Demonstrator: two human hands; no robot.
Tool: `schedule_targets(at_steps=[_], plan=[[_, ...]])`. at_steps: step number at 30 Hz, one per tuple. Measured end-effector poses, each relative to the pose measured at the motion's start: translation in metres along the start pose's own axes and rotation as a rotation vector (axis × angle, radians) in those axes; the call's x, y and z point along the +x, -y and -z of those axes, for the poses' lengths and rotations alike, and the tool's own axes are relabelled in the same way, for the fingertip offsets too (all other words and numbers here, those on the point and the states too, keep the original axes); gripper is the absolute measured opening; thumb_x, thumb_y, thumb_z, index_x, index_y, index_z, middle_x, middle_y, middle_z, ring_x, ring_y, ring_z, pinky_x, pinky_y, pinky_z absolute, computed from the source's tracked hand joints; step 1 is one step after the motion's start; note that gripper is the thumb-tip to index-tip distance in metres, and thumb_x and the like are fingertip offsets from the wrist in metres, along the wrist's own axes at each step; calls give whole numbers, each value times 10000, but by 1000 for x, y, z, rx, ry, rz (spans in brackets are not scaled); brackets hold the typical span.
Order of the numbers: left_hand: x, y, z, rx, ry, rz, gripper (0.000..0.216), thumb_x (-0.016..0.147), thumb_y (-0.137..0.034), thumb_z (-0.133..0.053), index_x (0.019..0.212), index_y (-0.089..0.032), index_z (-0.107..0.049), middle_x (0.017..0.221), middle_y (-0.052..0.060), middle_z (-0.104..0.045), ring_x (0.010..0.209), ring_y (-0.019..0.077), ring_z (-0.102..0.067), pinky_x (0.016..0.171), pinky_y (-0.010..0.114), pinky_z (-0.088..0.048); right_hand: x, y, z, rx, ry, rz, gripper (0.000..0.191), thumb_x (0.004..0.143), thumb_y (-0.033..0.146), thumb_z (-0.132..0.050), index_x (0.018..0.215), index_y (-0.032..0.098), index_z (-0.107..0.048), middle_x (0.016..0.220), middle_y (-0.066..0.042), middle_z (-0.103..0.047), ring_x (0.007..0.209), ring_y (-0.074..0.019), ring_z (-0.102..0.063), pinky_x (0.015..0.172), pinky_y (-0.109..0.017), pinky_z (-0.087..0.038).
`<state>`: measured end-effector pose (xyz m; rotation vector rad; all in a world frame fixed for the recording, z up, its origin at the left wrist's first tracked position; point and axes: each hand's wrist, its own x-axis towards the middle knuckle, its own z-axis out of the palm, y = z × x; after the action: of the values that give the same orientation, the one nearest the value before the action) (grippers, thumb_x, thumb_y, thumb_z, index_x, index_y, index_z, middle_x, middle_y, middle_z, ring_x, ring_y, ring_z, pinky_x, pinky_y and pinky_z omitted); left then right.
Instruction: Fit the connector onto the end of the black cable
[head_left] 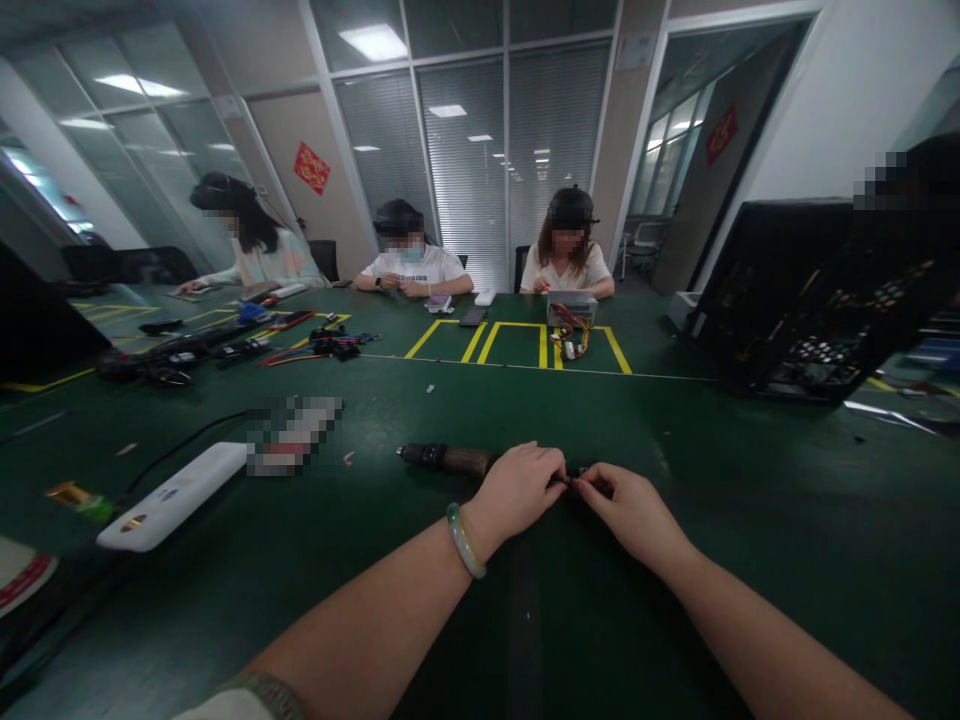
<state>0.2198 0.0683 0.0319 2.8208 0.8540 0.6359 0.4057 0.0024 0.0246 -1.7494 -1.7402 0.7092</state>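
Note:
My left hand (521, 487), with a jade-like bangle (465, 541) at its wrist, is closed in a pinch near the middle of the table. My right hand (634, 510) pinches from the other side, its fingertips almost meeting the left ones. Something small and dark lies at the fingertips, too covered to name. Behind my left hand lies a long dark tool (465, 461) with a brown barrel, a black ribbed collar and a metal tip pointing left. Its right part is hidden by my hands.
A white power strip (176, 497) with a black cable lies at the left. Bundled cables (176, 355) are farther back. A black computer case (787, 300) stands at the right. Three people sit across the green table (360, 620), one behind a power supply (571, 308) with coloured wires.

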Motion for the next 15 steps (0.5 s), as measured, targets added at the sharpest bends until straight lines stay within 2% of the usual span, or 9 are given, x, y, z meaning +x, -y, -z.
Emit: schedule_targets(at_steps=[5, 11, 15], plan=[[-1, 1, -1, -3, -5, 8, 135, 870, -219, -646, 955, -199, -542, 940, -7, -629, 926, 173, -600, 1001, 383, -402, -2, 2, 2, 18, 13, -14, 213, 916, 376, -518, 927, 242, -682, 904, -14, -693, 789, -188, -643, 650, -275, -473], [-2, 2, -2, 17, 10, -55, 68, 887, -212, -622, 848, -201, -567, 1054, 5, -657, 1195, 213, -523, 1105, 437, -281, 2, -4, -3, -17, -33, 25, 224, 905, 379, -521, 853, 224, -674, 809, -9, -686, 714, -186, -626, 606, -273, -430], [-3, -1, -2, 54, -21, -43, 58, 887, -237, -629, 873, -197, -589, 1079, 27, -667, 1241, 232, -494, 1122, 492, -230, 4, -7, -5, -15, -30, 21, 226, 900, 391, -525, 869, 232, -683, 822, -13, -691, 714, -191, -630, 589, -271, -422]])
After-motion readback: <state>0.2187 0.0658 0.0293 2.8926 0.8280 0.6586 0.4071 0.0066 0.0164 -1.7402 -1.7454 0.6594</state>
